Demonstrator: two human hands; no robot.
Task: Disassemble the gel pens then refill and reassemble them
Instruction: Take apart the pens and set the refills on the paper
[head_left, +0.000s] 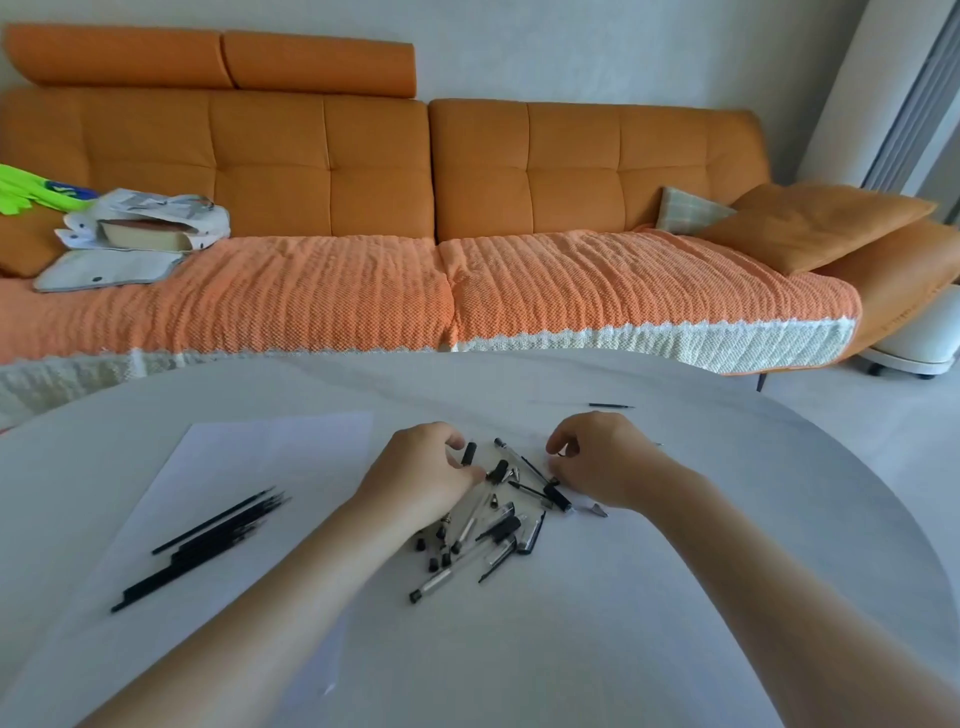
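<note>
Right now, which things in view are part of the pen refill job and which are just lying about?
For the job: pile of pen parts, black refills, sheet of paper, lone refill.

Lying about: orange sofa, book, cushions, green item.

**White table, loaded**

I see a round white table (675, 597). A paper sheet (249, 467) lies at left with black refills (208, 540) on it. A heap of pen parts (488, 519) sits mid-table. One lone refill (610, 406) lies near the far edge.
</note>
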